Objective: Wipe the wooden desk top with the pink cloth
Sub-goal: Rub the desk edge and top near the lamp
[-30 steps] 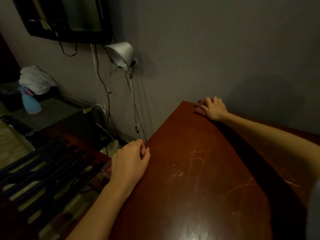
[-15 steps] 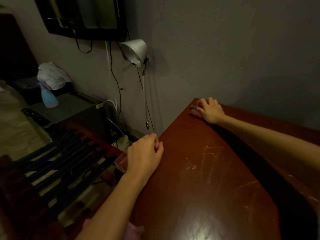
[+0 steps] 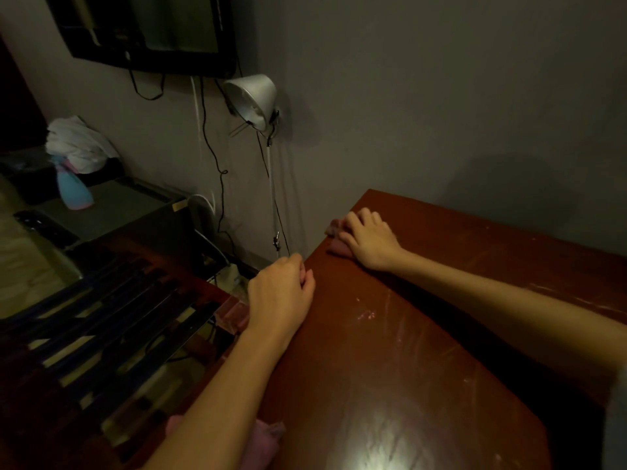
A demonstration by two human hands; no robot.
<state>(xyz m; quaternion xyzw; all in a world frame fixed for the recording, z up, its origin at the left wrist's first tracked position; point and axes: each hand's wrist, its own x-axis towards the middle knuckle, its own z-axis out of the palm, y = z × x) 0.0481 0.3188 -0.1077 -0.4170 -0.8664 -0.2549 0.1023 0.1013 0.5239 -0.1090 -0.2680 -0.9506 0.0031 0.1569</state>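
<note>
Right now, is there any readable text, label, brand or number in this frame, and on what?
None can be read.
Spray bottle: no legible label.
Small tag on the dark cabinet: too small and blurred.
Wall screen: dark, no visible brand.
Desk: only scratches and smears, no writing.

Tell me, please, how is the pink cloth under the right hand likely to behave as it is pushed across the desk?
The pink cloth looks bunched and soft under the right hand, so it is probably floppy and light. On the glossy desk top it should slide easily, perhaps folding over.
</note>
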